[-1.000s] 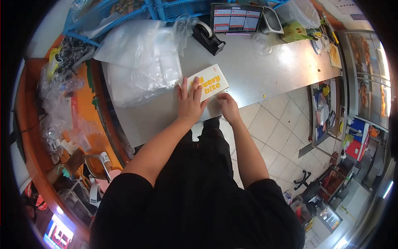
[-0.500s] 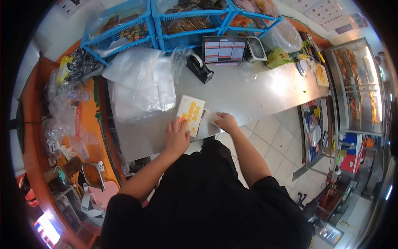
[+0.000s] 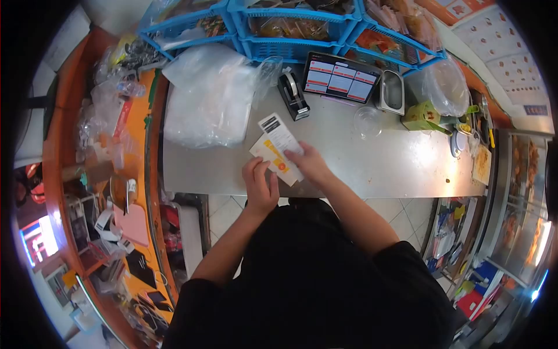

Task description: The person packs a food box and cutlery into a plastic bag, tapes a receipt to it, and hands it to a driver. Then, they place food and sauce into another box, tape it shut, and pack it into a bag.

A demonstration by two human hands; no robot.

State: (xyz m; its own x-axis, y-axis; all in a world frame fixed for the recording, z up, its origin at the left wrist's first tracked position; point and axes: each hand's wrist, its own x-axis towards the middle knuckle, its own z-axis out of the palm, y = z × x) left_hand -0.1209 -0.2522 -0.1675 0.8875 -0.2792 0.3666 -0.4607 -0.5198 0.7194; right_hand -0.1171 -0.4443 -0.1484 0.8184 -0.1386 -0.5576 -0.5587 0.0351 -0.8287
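Steel counter [image 3: 407,160]: box [image 3: 281,167] against left hand [image 3: 260,185]

the scene was fairly bright, with soft glare over the right half of the steel counter [image 3: 407,168] and a whitish sheen on the plastic bags [image 3: 209,99]. a bright strip [image 3: 543,241] at far right and a screen [image 3: 39,239] at far left were washed out. the black shirt [image 3: 314,285] sank into darkness. print on the paper slip [image 3: 282,137] blurred; black corners framed bent edges.
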